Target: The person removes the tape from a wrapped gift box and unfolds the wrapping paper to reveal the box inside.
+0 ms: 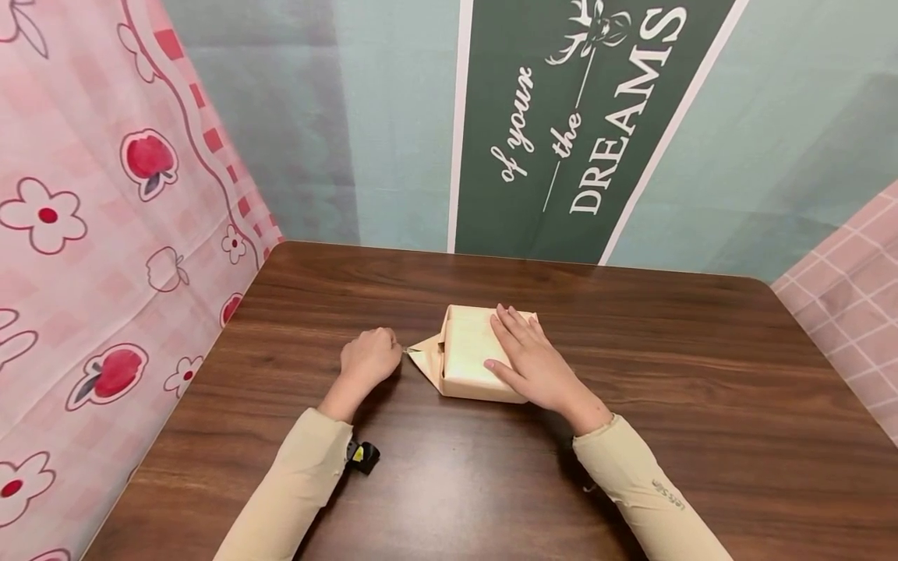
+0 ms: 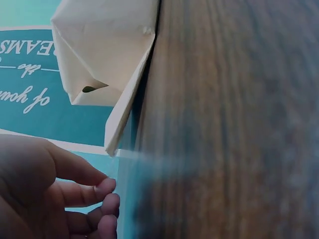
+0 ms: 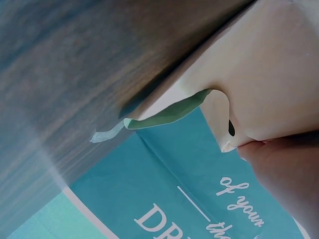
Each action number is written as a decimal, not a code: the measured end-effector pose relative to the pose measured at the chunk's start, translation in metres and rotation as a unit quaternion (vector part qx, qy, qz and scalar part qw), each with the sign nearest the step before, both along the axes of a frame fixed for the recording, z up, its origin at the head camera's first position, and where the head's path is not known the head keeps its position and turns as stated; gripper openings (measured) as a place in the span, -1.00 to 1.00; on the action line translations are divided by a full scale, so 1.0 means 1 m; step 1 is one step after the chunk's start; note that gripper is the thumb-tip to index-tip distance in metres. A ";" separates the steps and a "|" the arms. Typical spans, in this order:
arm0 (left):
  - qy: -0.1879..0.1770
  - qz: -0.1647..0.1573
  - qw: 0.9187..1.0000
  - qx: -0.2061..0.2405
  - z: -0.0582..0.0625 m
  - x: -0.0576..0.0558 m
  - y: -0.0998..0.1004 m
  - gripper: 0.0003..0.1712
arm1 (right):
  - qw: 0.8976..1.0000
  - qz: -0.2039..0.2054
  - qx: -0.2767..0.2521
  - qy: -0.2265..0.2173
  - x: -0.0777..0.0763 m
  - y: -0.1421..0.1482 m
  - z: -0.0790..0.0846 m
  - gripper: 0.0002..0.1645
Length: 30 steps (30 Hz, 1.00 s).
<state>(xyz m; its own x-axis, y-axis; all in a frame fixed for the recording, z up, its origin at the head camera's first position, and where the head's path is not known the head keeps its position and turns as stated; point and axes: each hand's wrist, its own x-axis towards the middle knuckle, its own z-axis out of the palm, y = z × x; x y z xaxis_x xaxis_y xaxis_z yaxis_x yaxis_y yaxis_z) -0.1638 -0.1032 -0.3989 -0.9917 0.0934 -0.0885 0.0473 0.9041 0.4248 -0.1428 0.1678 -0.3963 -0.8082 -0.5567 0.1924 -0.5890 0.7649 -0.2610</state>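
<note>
A box-shaped parcel (image 1: 471, 351) wrapped in cream paper lies on the brown wooden table. From its left end juts a folded, pointed paper flap (image 1: 426, 363), which the left wrist view shows slanting away below a small gap in the wrapping. My left hand (image 1: 369, 356) is just left of the flap's tip, fingers curled, thumb and forefinger pinching a thin clear strip that looks like tape (image 1: 408, 350). Spread fingers of my right hand (image 1: 536, 365) rest on the parcel's top at its right side. Another paper flap (image 3: 169, 99), with a pale strip (image 3: 107, 134) at its tip, shows in the right wrist view.
A wood-grain table (image 1: 449, 483) extends around the parcel on all sides. Behind it hangs a teal cloth (image 1: 393, 140) with white lettering on a dark green band. A pink patterned curtain (image 1: 105, 273) borders the left side, and pink tiled cloth (image 1: 856, 296) the right.
</note>
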 end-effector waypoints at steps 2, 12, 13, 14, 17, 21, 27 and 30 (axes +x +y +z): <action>-0.011 0.000 1.000 -0.011 0.000 0.000 -0.002 -0.56 | 1.000 0.000 -0.001 0.000 0.000 0.000 0.000 -0.18; 0.053 -0.017 0.998 -0.023 0.002 0.000 -0.005 -0.76 | 1.000 0.001 -0.004 -0.002 0.000 0.000 0.001 -0.18; 0.082 -0.031 0.996 -0.008 0.003 0.002 0.000 -0.80 | 1.000 0.001 -0.005 -0.001 0.000 0.000 0.001 -0.18; 0.109 -0.049 0.993 0.009 0.003 0.003 0.005 -0.78 | 1.000 0.001 -0.007 0.000 0.000 0.000 0.001 -0.18; 0.152 -0.132 0.979 0.035 0.008 0.009 0.027 -0.48 | 1.000 0.003 -0.014 0.005 0.000 0.000 0.001 -0.18; 0.135 -0.223 0.966 0.001 0.013 0.013 0.054 -0.09 | 1.000 0.008 -0.019 0.020 0.000 0.000 -0.001 -0.17; 0.088 -0.232 0.966 -0.069 0.012 0.011 0.068 0.09 | 0.999 0.011 -0.032 0.007 -0.001 0.000 0.000 -0.14; 0.083 -0.233 0.966 -0.076 0.011 0.011 0.070 0.19 | 0.998 0.012 -0.063 -0.023 -0.003 0.003 0.002 -0.18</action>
